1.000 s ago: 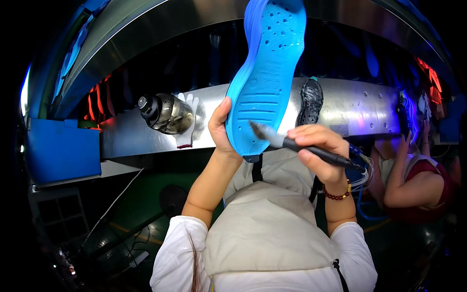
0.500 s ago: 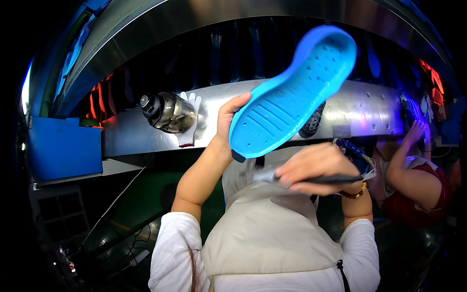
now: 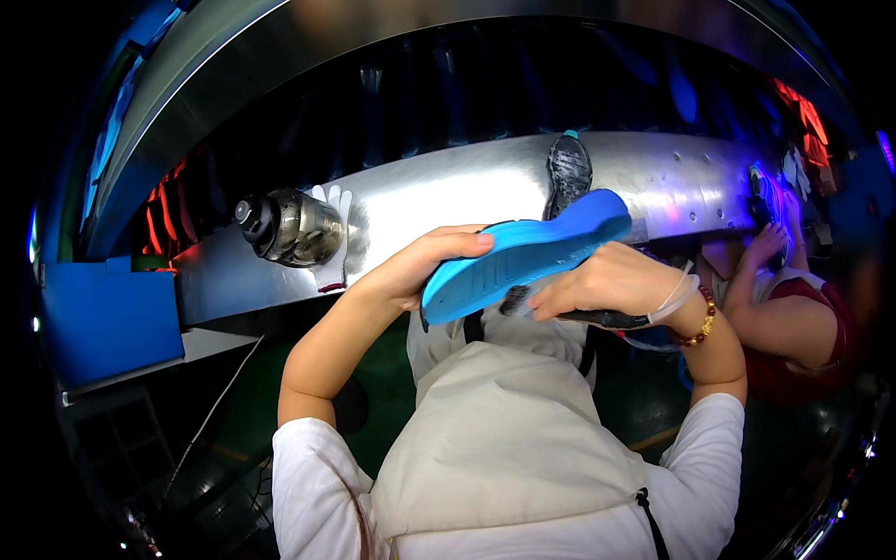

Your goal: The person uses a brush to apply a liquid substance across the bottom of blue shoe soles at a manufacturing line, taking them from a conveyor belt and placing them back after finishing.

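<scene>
Shiny metal makes up the bench (image 3: 420, 205), which stretches across the dim room beyond the blue sole (image 3: 523, 257). That sole is held up in front of the person, tilted so that I see it almost edge-on, its grooved side turned toward the beige apron (image 3: 485, 448). The left hand (image 3: 411, 266) is clamped on its left end, thumb lying along the upper edge. On the near side of the sole, toward its other end, the right hand (image 3: 611, 285) has its fingers closed round a black-handled brush (image 3: 611, 319); from here I can't tell whether the bristles touch the sole. Beads of dark red and gold form a bracelet (image 3: 700, 322) on that wrist. Just beyond the sole lies a black shoe (image 3: 567, 173) with a green tip. Well to the sole's left is a see-through bottle (image 3: 303, 227) with a black cap, and right beside it a white glove (image 3: 333, 266) with a dark red cuff. Farther out past these, on the sole's left, sits a blue box (image 3: 112, 322). Far to the sole's right, a co-worker (image 3: 784, 322) in red has both hands raised near something lit violet, too blurred to make out.
</scene>
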{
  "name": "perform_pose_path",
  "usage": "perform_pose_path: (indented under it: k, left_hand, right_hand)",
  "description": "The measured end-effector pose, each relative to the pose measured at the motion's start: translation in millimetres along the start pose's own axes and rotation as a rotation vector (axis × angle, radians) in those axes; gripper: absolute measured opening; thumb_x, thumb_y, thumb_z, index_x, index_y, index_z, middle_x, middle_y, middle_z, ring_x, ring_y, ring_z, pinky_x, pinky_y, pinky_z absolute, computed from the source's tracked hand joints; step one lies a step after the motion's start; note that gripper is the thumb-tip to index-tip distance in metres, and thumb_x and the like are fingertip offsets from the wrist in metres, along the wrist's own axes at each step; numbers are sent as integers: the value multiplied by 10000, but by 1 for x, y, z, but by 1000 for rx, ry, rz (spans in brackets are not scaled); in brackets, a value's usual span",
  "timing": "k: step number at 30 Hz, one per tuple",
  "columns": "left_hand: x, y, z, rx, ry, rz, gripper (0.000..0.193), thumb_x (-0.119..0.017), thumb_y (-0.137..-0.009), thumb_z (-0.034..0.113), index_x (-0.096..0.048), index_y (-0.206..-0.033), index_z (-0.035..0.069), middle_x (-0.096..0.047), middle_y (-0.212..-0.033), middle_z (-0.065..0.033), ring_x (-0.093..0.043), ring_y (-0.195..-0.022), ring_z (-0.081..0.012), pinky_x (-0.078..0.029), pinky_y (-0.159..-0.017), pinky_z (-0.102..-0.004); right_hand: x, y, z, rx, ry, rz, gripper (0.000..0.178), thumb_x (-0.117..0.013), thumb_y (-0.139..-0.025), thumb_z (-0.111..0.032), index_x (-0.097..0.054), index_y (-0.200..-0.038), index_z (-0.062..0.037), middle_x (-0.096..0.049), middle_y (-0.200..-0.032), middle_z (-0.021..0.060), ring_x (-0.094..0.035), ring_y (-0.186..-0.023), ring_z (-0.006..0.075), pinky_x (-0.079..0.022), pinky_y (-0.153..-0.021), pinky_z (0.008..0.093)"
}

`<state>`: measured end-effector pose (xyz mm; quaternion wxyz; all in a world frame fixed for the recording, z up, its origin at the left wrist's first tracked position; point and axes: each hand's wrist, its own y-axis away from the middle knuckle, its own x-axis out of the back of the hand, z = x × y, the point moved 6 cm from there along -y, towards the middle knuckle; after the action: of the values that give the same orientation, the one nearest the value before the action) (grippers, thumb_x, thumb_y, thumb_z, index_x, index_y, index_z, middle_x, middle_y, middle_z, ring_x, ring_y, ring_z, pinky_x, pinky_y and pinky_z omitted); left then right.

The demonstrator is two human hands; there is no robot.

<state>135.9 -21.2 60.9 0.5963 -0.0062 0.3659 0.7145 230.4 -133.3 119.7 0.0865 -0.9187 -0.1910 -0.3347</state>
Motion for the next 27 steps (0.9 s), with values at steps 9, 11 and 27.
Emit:
perform_pose_path:
  k: [9, 11, 27]
  left_hand:
    - [14, 14, 5, -47, -23, 83, 668, -573, -745, 406, -418, -1223, -33, -532, -1040, -210, -563, -882, -242, -481, -715, -311]
    - [23, 19, 0, 22, 104, 144, 668, -566, -753, 395, -393, -1241, -27, -516, -1084, -199, -562, -892, -234, -478, -732, -315]
    - [9, -13, 15, -273, 51, 109, 389, -468, -842, 248, -485, -1105, -38, -570, -979, -135, -573, -860, -171, -462, -749, -263]
  right_hand:
    - [14, 14, 14, -133, 70, -22, 198, -650, -708, 3, -629, -904, 1, -633, -957, 148, -623, -870, 264, -496, -760, 307]
    - [24, 17, 21, -73, -69, 90, 193, -651, -707, 3, -631, -899, 1, -635, -953, 146, -623, -870, 257, -494, -763, 307]
    - [24, -46, 12, -111, -201, 539, 161, -587, -775, -151, -615, -776, 8, -611, -660, 104, -577, -573, 155, -441, -555, 267]
